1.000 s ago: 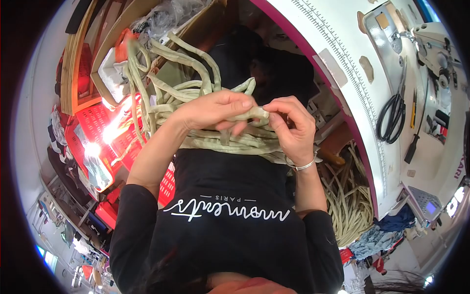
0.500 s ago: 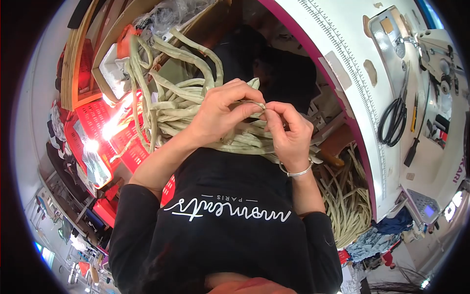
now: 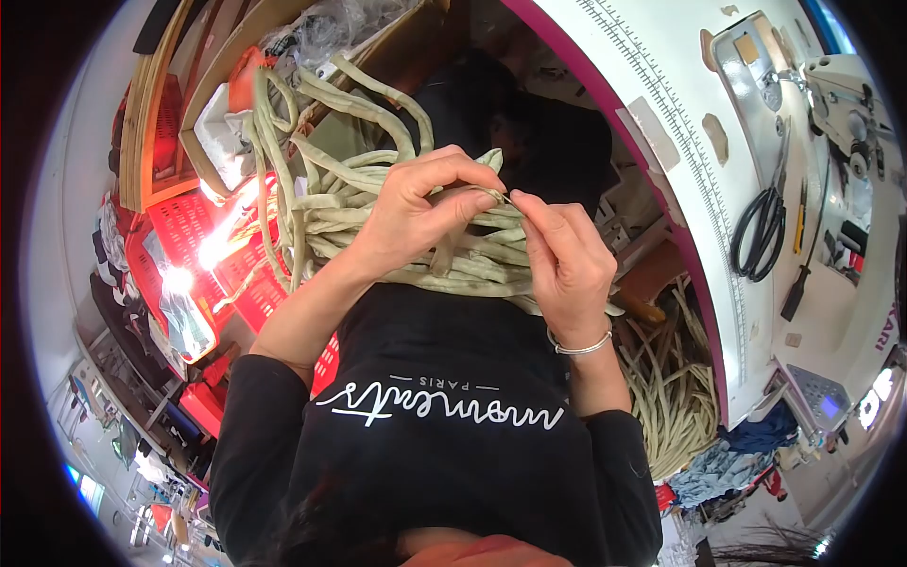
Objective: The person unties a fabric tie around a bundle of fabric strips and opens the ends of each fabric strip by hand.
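Note:
Several long pale green fabric tubes (image 3: 331, 222) lie bunched across my lap. Above them my left hand (image 3: 425, 208) pinches the end of one tube between thumb and forefinger. My right hand (image 3: 564, 255), with a bracelet at the wrist, has thumb and forefinger pressed together just beside that end. Whatever is between the right fingertips is too small to name. The fingertips of the two hands are nearly touching.
On the right is a white table (image 3: 652, 85) with a printed ruler, black scissors (image 3: 759, 231), a screwdriver (image 3: 795, 293) and a sewing machine (image 3: 850, 104). More pale tubes (image 3: 675, 406) hang below it. Red crates (image 3: 194, 227) and a cardboard box (image 3: 203, 156) stand left.
My hands have gone from handling the tube's wide end to pinching its edge. In the last half second my right hand has drawn slightly away and turned, its fingers straighter.

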Available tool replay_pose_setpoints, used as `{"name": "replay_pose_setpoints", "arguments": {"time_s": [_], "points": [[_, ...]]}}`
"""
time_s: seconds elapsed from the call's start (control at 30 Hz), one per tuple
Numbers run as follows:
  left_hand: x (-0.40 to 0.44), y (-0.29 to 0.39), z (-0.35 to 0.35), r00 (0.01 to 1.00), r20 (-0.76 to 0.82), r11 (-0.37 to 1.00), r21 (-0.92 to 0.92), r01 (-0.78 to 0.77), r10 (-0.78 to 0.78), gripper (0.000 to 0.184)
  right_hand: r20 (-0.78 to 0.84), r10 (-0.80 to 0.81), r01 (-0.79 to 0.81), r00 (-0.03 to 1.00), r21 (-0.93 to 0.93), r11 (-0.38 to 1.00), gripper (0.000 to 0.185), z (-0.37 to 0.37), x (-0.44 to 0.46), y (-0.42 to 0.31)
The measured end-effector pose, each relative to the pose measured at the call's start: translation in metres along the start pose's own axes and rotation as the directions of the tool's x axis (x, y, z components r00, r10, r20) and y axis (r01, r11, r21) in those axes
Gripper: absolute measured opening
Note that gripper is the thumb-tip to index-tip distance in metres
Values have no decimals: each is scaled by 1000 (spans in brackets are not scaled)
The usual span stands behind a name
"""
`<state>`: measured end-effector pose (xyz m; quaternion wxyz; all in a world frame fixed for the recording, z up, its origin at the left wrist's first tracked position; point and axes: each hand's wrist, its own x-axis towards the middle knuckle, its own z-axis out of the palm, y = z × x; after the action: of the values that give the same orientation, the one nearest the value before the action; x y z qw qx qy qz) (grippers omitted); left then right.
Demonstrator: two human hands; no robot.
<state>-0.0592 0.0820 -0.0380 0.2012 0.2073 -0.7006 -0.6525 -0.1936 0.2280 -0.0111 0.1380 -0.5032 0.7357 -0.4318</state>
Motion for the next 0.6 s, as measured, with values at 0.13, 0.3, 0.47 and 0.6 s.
{"name": "replay_pose_setpoints", "arguments": {"time_s": [0.13,0.3,0.47,0.6], "points": [[-2,2,-3,998,32,998,12,56,-56,13,25,4,-4,1000,-12,1000,33,-1,-1,0],[-2,4,-3,998,27,996,78,46,-48,13,21,-25,26,999,-63,998,37,-1,-1,1],[-2,-1,2,995,-38,985,153,-83,90,13,38,-81,87,996,-184,979,41,-1,-3,4],[-1,-2,5,982,-40,948,269,-168,185,13,71,-112,127,991,-275,953,41,-3,-2,1]]}}
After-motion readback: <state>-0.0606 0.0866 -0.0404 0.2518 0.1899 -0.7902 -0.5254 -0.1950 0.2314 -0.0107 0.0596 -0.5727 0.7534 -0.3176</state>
